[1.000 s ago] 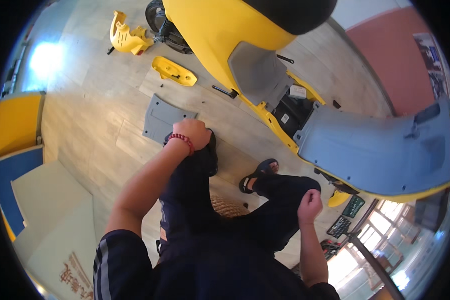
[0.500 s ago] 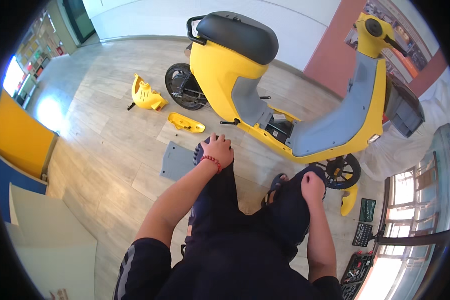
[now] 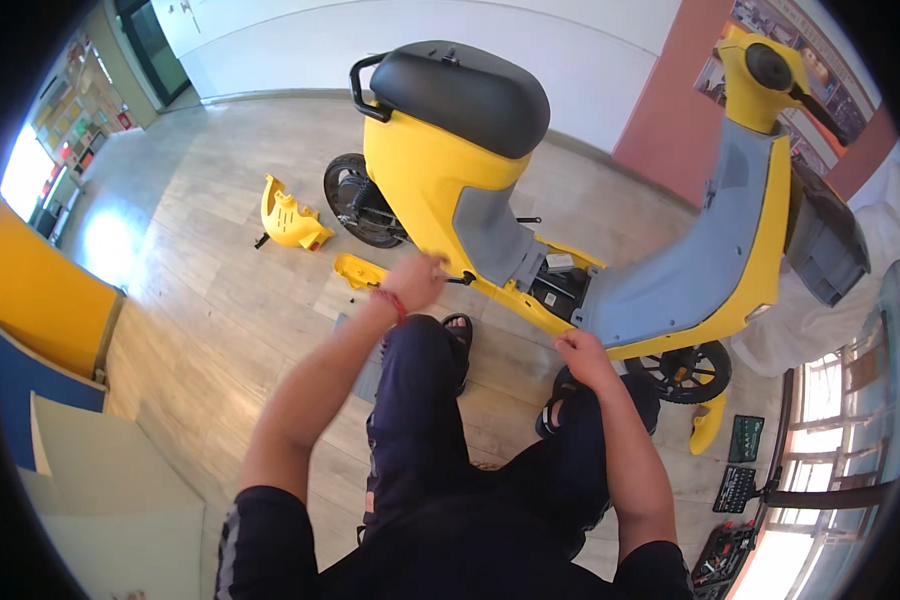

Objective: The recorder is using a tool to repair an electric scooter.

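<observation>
A yellow scooter [image 3: 415,165] with a grey footboard [image 3: 660,285] and black seat [image 3: 460,95] stands in front of me. My left hand [image 3: 413,283] is raised above my left knee, beside the black foot peg [image 3: 462,279]; its fingers are blurred, and I cannot tell whether it touches the peg. My right hand [image 3: 582,357] is closed by the scooter's lower yellow edge, with nothing visible in it. Between the hands lies an open compartment [image 3: 558,287] in the floor of the scooter. A yellow cover piece [image 3: 358,270] sits partly behind my left hand.
A yellow shell part [image 3: 292,222] lies left of the rear wheel [image 3: 360,200]. Under my left forearm is a grey panel [image 3: 368,378], mostly hidden. Tool cases [image 3: 725,550] line the right side, near a curved yellow part [image 3: 707,425]. Board-like partitions [image 3: 55,280] stand at left.
Both hands have left my knees and moved forward toward the scooter, the left toward the foot peg, the right toward the lower edge. My left foot has come into view.
</observation>
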Tool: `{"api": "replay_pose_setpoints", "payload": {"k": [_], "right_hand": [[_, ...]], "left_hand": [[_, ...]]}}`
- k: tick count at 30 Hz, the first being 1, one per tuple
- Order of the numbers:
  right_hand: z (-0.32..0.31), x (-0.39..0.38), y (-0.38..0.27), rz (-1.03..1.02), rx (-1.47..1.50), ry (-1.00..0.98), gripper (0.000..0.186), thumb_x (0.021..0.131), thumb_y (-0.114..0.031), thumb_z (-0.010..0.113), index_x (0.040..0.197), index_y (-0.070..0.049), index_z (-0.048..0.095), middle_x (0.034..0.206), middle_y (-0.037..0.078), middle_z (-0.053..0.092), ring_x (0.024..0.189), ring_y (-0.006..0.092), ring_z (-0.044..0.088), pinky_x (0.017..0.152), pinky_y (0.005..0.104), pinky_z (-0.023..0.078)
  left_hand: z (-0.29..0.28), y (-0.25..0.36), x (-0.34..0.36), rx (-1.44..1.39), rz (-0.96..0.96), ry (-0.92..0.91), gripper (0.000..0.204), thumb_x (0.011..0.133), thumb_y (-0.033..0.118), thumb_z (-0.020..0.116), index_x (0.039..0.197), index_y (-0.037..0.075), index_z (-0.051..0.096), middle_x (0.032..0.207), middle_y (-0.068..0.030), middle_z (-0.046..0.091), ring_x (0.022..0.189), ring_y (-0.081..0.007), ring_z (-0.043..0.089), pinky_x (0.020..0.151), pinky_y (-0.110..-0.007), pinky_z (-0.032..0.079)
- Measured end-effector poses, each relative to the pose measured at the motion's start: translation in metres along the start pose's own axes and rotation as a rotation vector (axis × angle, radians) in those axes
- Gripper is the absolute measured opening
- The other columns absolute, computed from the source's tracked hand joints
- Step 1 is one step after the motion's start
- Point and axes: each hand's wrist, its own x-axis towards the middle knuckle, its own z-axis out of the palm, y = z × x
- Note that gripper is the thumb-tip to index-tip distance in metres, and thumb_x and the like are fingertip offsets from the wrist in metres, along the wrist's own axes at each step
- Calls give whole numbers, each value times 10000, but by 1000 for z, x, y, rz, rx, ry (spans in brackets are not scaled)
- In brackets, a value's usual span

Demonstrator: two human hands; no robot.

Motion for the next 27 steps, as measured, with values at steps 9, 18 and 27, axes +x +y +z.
{"api": "replay_pose_setpoints", "payload": {"k": [9,18,27], "right_hand": [[30,61,31,115,71,-222,223,841,-203,582,966,-31,648,786,97,662,721,168,620,663,296,475],[44,65,39,129,24,-398,251,855,-217,587,992,-14,638,817,99,661,762,171,620,675,306,469],[41,55,43,179,-82,-491,290,875,-196,534,1091,-8,581,834,121,663,441,183,573,485,307,459]], "left_hand": [[-180,54,215,391,102,533,269,852,231,495,1035,81,623,1009,-189,618,946,-355,591,845,-441,466],[-172,85,256,514,-212,294,456,923,362,390,1156,21,582,1139,-213,597,1084,-378,554,957,-452,428],[-168,44,284,467,-173,418,433,895,334,451,1121,-18,564,1106,-249,599,1050,-391,564,922,-447,435]]}}
